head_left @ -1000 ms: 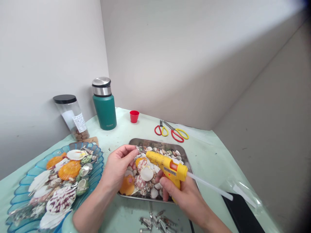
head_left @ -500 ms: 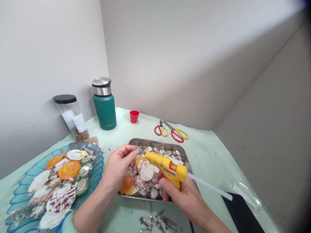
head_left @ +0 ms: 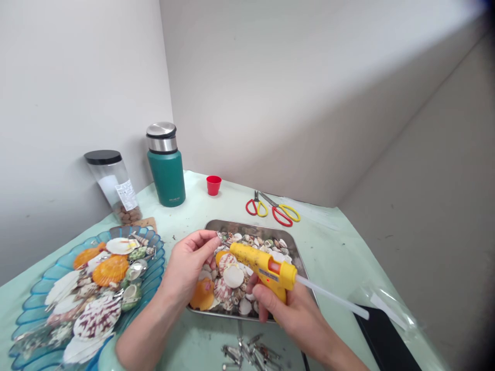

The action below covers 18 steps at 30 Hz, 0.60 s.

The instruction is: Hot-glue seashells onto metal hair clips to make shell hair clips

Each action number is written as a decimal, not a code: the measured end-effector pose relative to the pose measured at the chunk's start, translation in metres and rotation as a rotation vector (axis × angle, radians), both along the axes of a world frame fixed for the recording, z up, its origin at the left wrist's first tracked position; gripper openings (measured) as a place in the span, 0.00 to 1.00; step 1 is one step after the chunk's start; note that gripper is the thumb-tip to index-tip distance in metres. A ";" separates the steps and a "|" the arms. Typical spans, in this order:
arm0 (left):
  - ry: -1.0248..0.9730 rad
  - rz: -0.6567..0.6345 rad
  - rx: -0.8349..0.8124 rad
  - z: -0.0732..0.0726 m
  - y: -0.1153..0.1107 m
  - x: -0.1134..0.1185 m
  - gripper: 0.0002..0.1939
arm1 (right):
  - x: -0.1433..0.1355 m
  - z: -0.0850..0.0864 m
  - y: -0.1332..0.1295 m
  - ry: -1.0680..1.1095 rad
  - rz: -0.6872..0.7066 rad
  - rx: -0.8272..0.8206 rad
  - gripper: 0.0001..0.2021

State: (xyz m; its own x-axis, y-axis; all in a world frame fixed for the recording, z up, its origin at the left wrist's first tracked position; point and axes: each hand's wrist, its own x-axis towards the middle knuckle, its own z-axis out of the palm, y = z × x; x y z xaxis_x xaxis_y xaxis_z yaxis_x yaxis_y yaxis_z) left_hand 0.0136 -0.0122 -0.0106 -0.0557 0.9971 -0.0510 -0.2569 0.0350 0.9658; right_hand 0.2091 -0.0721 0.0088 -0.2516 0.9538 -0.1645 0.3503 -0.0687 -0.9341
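Observation:
My right hand (head_left: 288, 304) is wrapped round the handle of a yellow hot glue gun (head_left: 263, 262), whose red light is on. A whitish glue stick (head_left: 332, 297) juts from its back end, and its nozzle points left. My left hand (head_left: 189, 263) is closed in a pinch on a small silvery piece (head_left: 219, 235), mostly hidden by the fingertips. The nozzle is right at that piece; whether they touch I cannot tell. Both hands are over a metal tray (head_left: 299, 252) of mixed seashells (head_left: 233, 276), with orange, white and striped scallops among them.
On the left a blue scalloped dish (head_left: 29, 305) holds shells. Several metal clips (head_left: 251, 354) lie in front of the tray. Behind are a green flask (head_left: 167, 178), a clear jar (head_left: 116, 188), a red cup (head_left: 214, 185) and two scissors (head_left: 284, 214). A black flat object (head_left: 386, 340) lies right.
The glue gun has shifted very slightly left, towards the pinched piece. My left hand has barely moved, and its grip is the same.

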 end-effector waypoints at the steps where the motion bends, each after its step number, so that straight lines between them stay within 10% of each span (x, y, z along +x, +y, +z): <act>1: 0.001 -0.004 0.002 0.000 0.000 0.000 0.12 | 0.000 0.000 0.000 -0.003 0.003 -0.005 0.19; 18: 0.002 -0.018 -0.009 0.006 -0.002 0.003 0.13 | 0.002 0.005 0.000 0.023 0.036 0.007 0.17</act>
State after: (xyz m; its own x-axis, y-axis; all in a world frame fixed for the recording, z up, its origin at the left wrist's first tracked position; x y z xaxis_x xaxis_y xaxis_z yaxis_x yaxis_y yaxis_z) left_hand 0.0162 -0.0139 -0.0048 -0.0377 0.9975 -0.0600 -0.2541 0.0486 0.9660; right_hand 0.2109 -0.0716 0.0138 -0.2892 0.9451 -0.1518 0.3303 -0.0503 -0.9425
